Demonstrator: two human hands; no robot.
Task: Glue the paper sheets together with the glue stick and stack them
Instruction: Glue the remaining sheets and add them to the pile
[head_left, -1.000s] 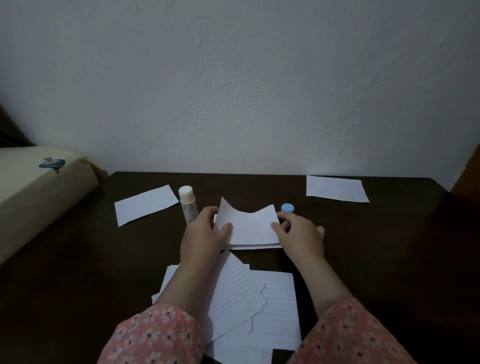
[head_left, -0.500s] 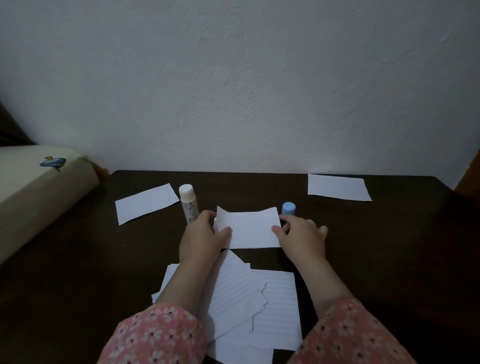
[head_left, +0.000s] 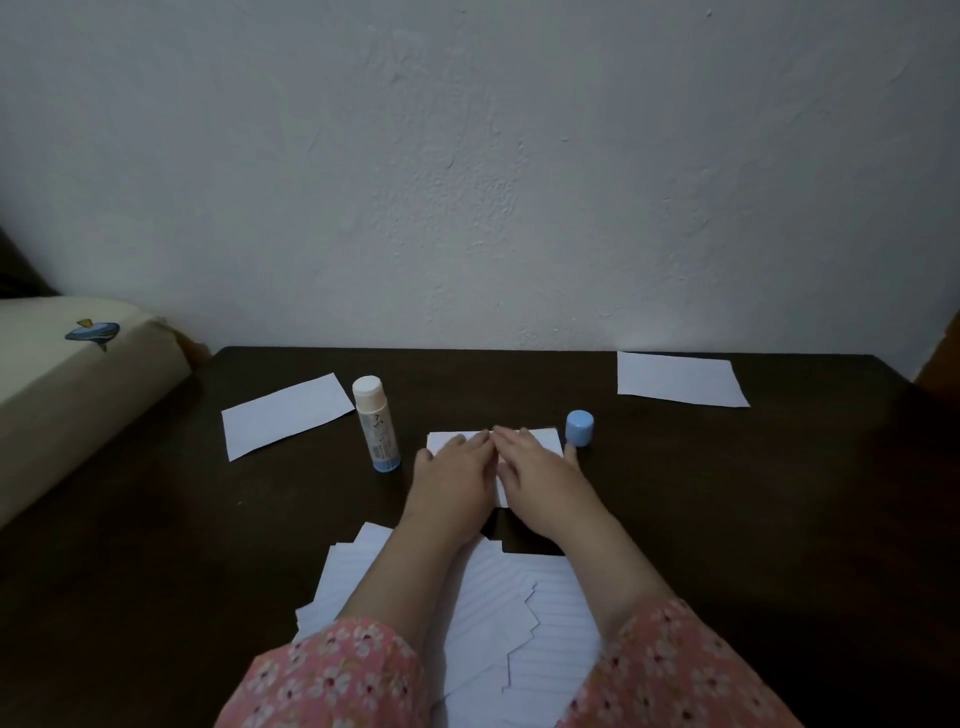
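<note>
A small white paper sheet (head_left: 545, 439) lies flat on the dark table (head_left: 727, 519), mostly covered by my hands. My left hand (head_left: 452, 480) and my right hand (head_left: 535, 470) press down on it side by side, palms down, fingers straight. The glue stick (head_left: 375, 423) stands upright without its cap just left of my left hand. Its blue cap (head_left: 579, 428) stands right of the sheet, near my right little finger. A loose pile of lined paper sheets (head_left: 498, 613) lies under my forearms near the front edge.
One white sheet (head_left: 285, 414) lies at the back left, another white sheet (head_left: 680, 378) at the back right by the wall. A cream cushion (head_left: 67, 384) with a blue whale print sits beyond the table's left edge.
The sheet, held lifted at both ends before, now lies flat. Both hands moved from its side edges inward onto its top and press it down.
</note>
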